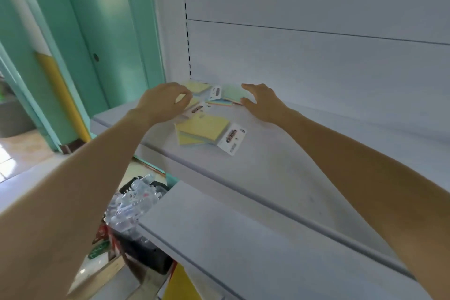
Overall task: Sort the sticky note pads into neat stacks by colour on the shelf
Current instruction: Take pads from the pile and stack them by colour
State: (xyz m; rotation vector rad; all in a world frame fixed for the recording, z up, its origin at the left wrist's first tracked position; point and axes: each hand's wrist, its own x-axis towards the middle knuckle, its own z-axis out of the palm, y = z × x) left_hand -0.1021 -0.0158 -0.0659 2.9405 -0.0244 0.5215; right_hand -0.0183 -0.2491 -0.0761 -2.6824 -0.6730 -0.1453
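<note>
Several sticky note pads lie scattered on the grey shelf [280, 173] near its back left corner. A yellow pad [203, 129] with a white header card lies nearest me, on top of another yellow pad. My left hand [163, 101] hovers over a pad with a white header [197, 108], fingers curled, seemingly pinching its edge. Behind it lies another yellow pad [197, 86]. My right hand [261, 102] rests with fingers spread at the edge of a pale green pad [231, 94] that sits on pink and blue pads.
A lower grey shelf [219, 238] juts out below. Left of it a dark bin [143, 248] holds clear plastic packaging. A teal door frame [80, 31] stands at the left. The white back panel [316, 61] closes the shelf behind.
</note>
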